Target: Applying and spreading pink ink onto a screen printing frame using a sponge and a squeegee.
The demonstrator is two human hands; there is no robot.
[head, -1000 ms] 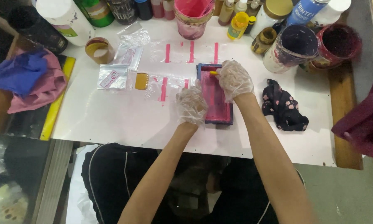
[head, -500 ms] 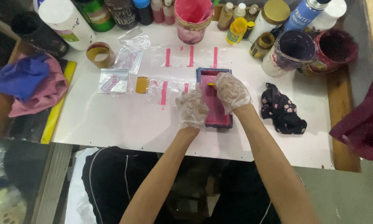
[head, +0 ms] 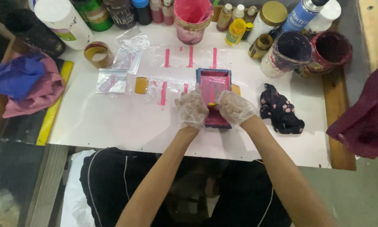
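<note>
A small blue-edged printing frame [head: 213, 83], its mesh smeared with pink ink, lies on the white table sheet [head: 113, 122]. Both my hands wear thin clear plastic gloves. My left hand [head: 191, 107] presses down on the frame's near left edge. My right hand [head: 235, 108] is at the near right corner, closed on a small yellow scraper [head: 213, 104] that rests on the mesh between my hands. A yellow tab [head: 236, 89] sticks out from under the frame's right side.
A pink ink tub [head: 192, 17], bottles and dark jars [head: 290, 52] line the back edge. A tape roll [head: 97, 54], plastic bags [head: 112, 80], pink tape strips [head: 167, 58], a dark floral rag [head: 281, 110], blue and pink cloths [head: 25, 82] and a yellow ruler [head: 50, 113] lie around.
My right hand has drawn the scraper from the frame's far end down to its near end. My left hand has stayed on the frame's left edge.
</note>
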